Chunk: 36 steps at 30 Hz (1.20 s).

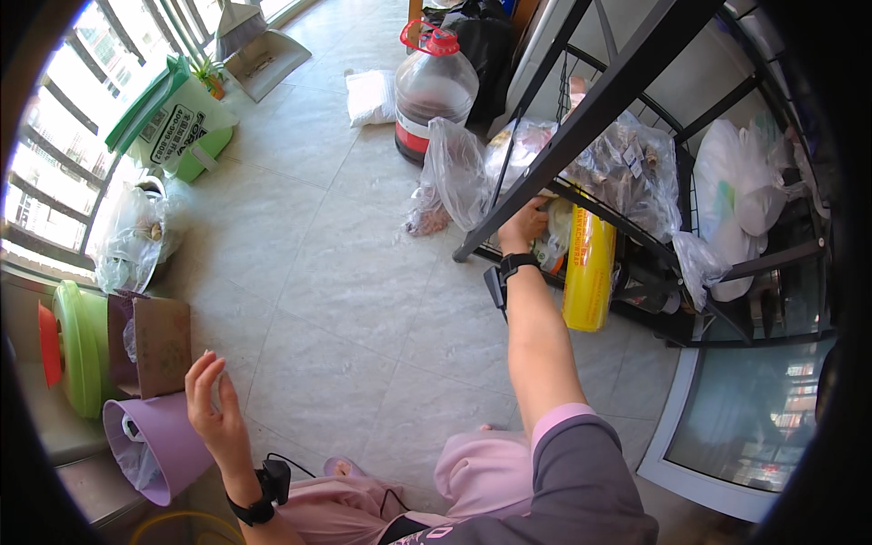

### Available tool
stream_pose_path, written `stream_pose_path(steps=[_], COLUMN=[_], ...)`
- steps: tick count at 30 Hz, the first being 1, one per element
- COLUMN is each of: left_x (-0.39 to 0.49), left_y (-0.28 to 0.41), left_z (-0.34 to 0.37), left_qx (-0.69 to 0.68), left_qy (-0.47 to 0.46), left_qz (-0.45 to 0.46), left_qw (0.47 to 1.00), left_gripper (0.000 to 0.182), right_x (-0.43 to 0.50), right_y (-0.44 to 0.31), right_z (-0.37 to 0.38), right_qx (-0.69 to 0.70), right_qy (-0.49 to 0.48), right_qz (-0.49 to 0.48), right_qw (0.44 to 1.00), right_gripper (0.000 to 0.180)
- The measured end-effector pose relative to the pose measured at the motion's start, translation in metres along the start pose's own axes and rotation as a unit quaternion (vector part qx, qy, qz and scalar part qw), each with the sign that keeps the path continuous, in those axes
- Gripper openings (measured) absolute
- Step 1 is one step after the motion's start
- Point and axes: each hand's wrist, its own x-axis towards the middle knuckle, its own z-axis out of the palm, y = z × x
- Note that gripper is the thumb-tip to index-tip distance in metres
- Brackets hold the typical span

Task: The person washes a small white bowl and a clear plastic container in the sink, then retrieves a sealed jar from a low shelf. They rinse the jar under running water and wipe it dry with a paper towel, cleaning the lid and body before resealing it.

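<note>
My right hand (524, 223) reaches between the bars of a black metal rack (579, 116), at its lower shelf. Its fingers are partly hidden by the rack and bags, so what they touch is unclear. Just right of it a yellow roll of plastic wrap (588, 272) sticks out of the rack. Clear plastic bags (633, 160) fill the shelf above, and another clear bag (455, 170) hangs at the rack's left side. My left hand (216, 409) is raised with bent, parted fingers and holds nothing, above and beside a purple bin (167, 453).
A large plastic jug with a red cap (436, 102) stands near a white packet (371, 97) and a black bag (484, 61). At left are a cardboard box (163, 347), a green lidded bin (82, 347), a bagged green container (204, 150) and a dustpan (269, 65). A glass-panelled door (736, 415) lies right.
</note>
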Motion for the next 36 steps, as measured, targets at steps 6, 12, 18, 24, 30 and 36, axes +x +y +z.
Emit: stream_pose_path(steps=[6,12,18,24,30,36], left_x=[0.002,0.017,0.024,0.028,0.029,0.032], left_y=[-0.007,-0.011,-0.022,-0.029,-0.028,-0.009], left_z=[0.004,0.021,0.030,0.027,0.033,0.045], left_qx=[-0.011,-0.011,-0.027,-0.040,-0.042,-0.049], left_qy=[0.018,-0.022,-0.031,-0.042,-0.046,-0.070], left_qz=[-0.012,0.021,0.033,0.028,0.030,0.057], left_qw=[1.000,0.999,0.999,0.998,0.998,0.995], left_gripper=[0.017,0.015,0.014,0.015,0.017,0.022], right_x=[0.006,0.032,0.003,-0.038,-0.078,-0.105], right_y=[-0.017,-0.017,0.043,0.113,0.153,0.145], right_z=[-0.049,-0.088,-0.129,-0.179,-0.217,-0.235], right_qx=[-0.021,-0.038,0.111,0.475,0.562,0.604], right_qy=[-0.017,-0.083,-0.068,-0.272,-0.438,-0.595], right_qz=[0.011,-0.089,-0.055,0.122,0.261,0.288], right_qw=[1.000,0.992,0.990,0.828,0.651,0.445], right_gripper=[0.087,0.095,0.095,0.075,0.081,0.086])
